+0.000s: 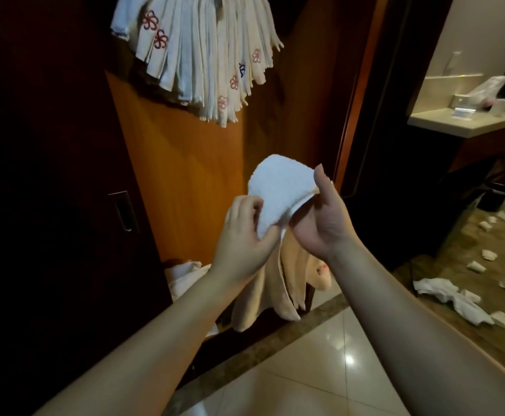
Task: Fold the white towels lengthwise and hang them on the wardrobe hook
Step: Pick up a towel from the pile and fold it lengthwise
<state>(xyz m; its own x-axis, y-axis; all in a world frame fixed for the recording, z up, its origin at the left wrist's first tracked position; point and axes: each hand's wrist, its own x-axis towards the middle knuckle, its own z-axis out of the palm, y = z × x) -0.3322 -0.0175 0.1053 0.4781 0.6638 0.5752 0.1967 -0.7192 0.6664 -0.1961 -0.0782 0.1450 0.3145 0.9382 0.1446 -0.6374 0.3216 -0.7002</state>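
While the white towel [278, 190] arches between both hands in front of the open wardrobe [185, 175], the left hand [242, 232] pinches its lower edge and the right hand [320, 214] grips its upper end (thumb raised), the rest hanging below

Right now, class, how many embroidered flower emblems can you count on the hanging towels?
6: two red ones upper left, one pink at right, one blue, two pink lower down. Folds may hide more.
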